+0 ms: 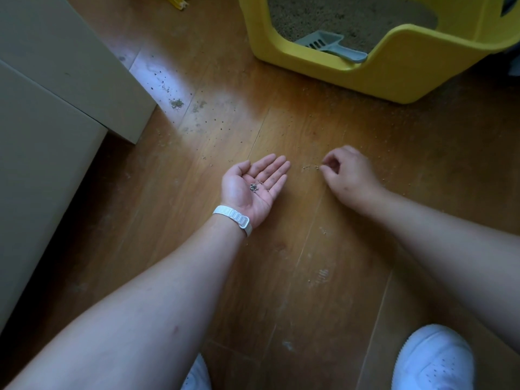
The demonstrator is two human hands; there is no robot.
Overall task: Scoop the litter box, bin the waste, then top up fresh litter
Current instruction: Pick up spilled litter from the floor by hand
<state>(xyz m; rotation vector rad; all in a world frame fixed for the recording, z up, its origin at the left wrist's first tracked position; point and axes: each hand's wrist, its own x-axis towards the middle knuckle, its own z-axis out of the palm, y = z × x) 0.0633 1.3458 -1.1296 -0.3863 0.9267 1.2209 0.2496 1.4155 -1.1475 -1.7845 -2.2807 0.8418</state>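
- I'm watching the left hand (254, 182) lying palm up just above the floor (281, 277), fingers straight and relaxed, gripping nothing.
- It is carrying a small dark heap of grains (254, 187) in the hollow of the palm.
- A white band (233, 218) is sitting round the left wrist.
- I'm seeing the right hand (344, 171) knuckles up, just right of the left one, fingers curled under.
- Its thumb and forefinger are pinching at the spill (311, 166), a short line of pale litter bits on the boards between the two hands.
- The box (394, 68), yellow, is standing on the floor well beyond the hands, at the upper right, its low front edge facing me.
- Sandy litter (351, 15) is filling its bottom.
- The grey scoop (329, 45) is lying in that litter with its slotted end down and its handle pointing right, resting against the front wall.
- More specks (176, 103) are lying scattered on the boards to the left, near a beige cabinet (56, 80).
- I'm looking down past both forearms at two white shoes (434, 358) at the bottom edge.
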